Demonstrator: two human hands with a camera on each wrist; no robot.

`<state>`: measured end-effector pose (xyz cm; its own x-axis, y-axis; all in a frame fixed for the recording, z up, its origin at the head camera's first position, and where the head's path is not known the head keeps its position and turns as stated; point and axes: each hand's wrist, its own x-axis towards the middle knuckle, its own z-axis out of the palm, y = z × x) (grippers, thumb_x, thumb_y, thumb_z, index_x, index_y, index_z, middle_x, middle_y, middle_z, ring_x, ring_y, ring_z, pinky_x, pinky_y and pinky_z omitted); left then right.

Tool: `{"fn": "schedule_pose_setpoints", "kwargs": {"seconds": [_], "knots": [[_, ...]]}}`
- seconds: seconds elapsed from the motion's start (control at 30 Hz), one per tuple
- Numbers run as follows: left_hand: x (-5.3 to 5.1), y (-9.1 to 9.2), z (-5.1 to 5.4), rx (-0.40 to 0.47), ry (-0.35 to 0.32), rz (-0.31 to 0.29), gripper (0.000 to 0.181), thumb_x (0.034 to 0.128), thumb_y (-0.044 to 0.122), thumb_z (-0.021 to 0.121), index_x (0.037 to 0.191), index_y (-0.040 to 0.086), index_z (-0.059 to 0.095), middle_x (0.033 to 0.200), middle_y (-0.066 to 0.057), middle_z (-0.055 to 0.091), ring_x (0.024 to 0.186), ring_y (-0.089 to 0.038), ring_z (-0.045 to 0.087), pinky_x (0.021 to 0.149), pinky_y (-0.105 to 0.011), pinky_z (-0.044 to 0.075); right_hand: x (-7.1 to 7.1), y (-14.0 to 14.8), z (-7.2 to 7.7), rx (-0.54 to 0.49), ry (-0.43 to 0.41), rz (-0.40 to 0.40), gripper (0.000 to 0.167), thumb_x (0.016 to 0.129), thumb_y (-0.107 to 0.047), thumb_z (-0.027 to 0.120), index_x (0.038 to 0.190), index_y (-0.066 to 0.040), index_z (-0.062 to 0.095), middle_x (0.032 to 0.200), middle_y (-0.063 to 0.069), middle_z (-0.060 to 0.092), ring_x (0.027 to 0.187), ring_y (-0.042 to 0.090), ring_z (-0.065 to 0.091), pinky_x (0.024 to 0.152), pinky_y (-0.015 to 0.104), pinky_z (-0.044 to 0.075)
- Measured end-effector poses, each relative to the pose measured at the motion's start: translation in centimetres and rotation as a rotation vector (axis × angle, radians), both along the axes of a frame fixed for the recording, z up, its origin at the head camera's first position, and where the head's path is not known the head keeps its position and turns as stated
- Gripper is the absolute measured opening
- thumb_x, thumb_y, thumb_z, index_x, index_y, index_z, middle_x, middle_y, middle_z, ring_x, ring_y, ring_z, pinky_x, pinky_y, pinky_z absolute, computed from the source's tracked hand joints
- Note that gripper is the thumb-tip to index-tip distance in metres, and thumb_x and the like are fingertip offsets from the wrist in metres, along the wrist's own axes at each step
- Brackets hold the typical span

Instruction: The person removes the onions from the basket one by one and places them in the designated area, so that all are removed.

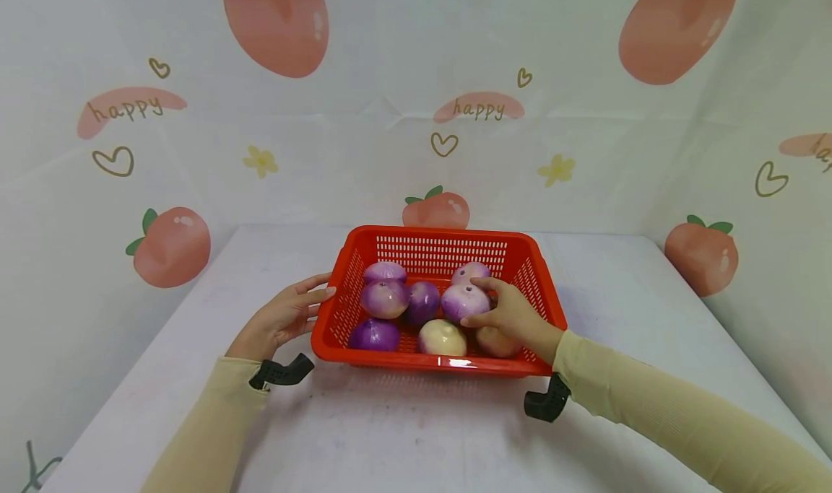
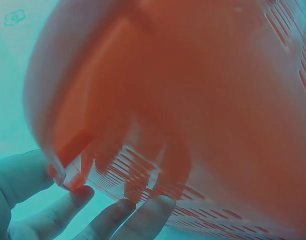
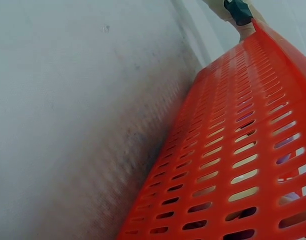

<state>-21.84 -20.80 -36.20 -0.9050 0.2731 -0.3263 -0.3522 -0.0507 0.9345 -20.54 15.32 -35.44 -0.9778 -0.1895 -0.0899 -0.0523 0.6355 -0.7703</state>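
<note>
A red slotted plastic basket holds several purple and pale onions. My left hand grips its left rim in the head view, the thumb over the edge. In the left wrist view, fingertips touch the outer slotted wall. Reaching in from the right, my right hand pinches a pale purple onion between thumb and fingers. Behind that onion sits another onion, and a tan onion lies beneath the hand. The right wrist view shows mostly the basket's outside wall; the right hand is hidden there.
Toward the basket's left side lie a dark purple onion, a paler one and others. A whitish onion is at the front. The basket stands on a white-covered table before a printed cloth backdrop.
</note>
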Motion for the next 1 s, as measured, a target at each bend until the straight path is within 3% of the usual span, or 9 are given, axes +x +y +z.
{"fn": "schedule_pose_setpoints", "kwargs": {"seconds": [0.23,0.37,0.5,0.67,0.87,1.0], "knots": [[0.0,0.0,0.0,-0.008,-0.006,0.008,0.069,0.0959,0.026,0.061,0.153,0.011,0.025,0.105,0.005,0.066,0.092,-0.012,0.069,0.08,-0.035,0.059,-0.1,0.1,0.1,-0.011,0.009,0.001,0.074,0.076,-0.019,0.083,0.139,-0.002,0.049,0.125,0.026,0.06,0.11,0.038,0.061,0.098,0.051,0.049],[0.0,0.0,0.0,-0.013,0.0,0.007,0.068,0.0963,0.026,0.06,0.153,0.011,0.025,0.105,0.006,0.065,0.092,-0.012,0.068,0.081,-0.035,0.059,0.1,0.4,0.9,-0.063,-0.012,-0.007,0.073,0.077,-0.019,0.082,0.14,-0.004,0.049,0.126,0.025,0.059,0.111,0.037,0.059,0.098,0.05,0.049],[0.0,0.1,0.0,-0.012,0.003,0.005,0.067,0.0967,0.026,0.059,0.153,0.011,0.025,0.106,0.006,0.065,0.093,-0.012,0.068,0.081,-0.035,0.059,0.4,1.0,2.5,-0.108,-0.023,0.0,0.074,0.079,-0.022,0.081,0.143,-0.009,0.046,0.131,0.022,0.056,0.116,0.037,0.058,0.098,0.048,0.05],[-0.2,0.1,0.1,-0.012,0.004,0.007,0.065,0.0969,0.025,0.059,0.152,0.011,0.027,0.105,0.007,0.066,0.093,-0.012,0.068,0.081,-0.034,0.059,0.5,2.5,5.3,-0.189,0.025,0.021,0.073,0.083,-0.024,0.077,0.145,-0.012,0.042,0.141,0.016,0.05,0.119,0.037,0.057,0.099,0.047,0.049],[-0.1,0.0,0.0,-0.015,0.012,0.001,0.066,0.0968,0.026,0.059,0.152,0.01,0.027,0.105,0.007,0.066,0.093,-0.012,0.068,0.081,-0.034,0.059,0.3,5.1,8.8,-0.339,0.064,-0.021,0.077,0.089,-0.023,0.07,0.153,-0.014,0.028,0.153,0.017,0.03,0.131,0.04,0.045,0.111,0.054,0.035],[-0.1,0.1,0.0,-0.024,0.004,0.006,0.065,0.0969,0.026,0.059,0.152,0.011,0.028,0.104,0.008,0.066,0.092,-0.012,0.068,0.081,-0.034,0.059,0.0,7.1,9.9,-0.496,0.094,-0.049,0.075,0.092,-0.021,0.066,0.154,-0.015,0.024,0.145,0.012,0.033,0.125,0.027,0.049,0.111,0.039,0.039]]}}
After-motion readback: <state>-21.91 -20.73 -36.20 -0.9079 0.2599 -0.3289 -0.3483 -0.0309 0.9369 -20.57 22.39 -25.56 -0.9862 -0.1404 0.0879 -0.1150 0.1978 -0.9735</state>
